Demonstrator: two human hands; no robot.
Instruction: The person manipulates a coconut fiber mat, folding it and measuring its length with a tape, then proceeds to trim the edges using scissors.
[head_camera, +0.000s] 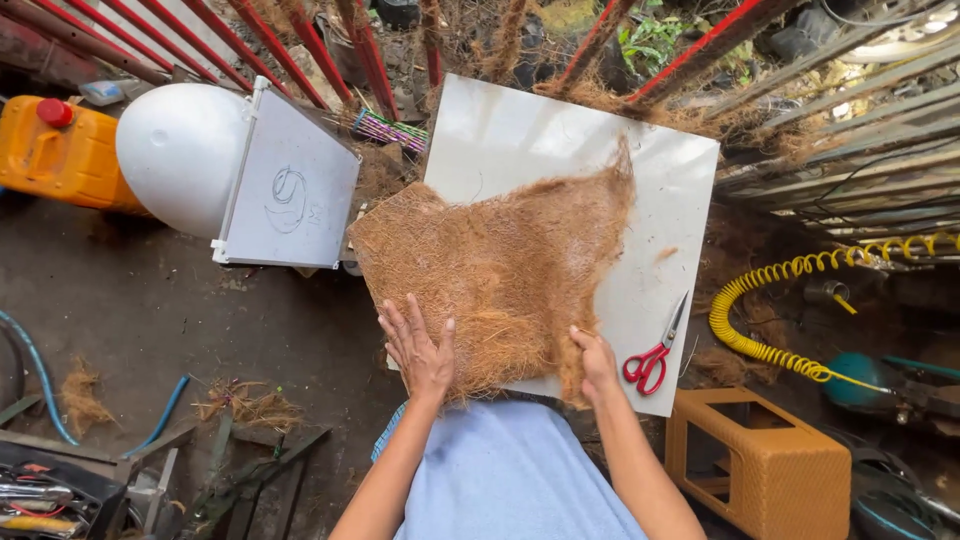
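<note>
A brown sheet of coconut fibre (500, 265) lies spread over a white square board (655, 180). My left hand (420, 350) rests flat on the sheet's near left edge, fingers apart. At the near right edge my right hand (596, 362) pinches a fold of the fibre. Red-handled scissors (655, 355) lie on the board just right of my right hand.
A white dome and a white panel (290, 195) stand at the left, with an orange jerrycan (60, 150) behind them. A yellow coiled hose (790, 300) and a woven stool (765, 455) are at the right. Red bars cross the back; tools lie at bottom left.
</note>
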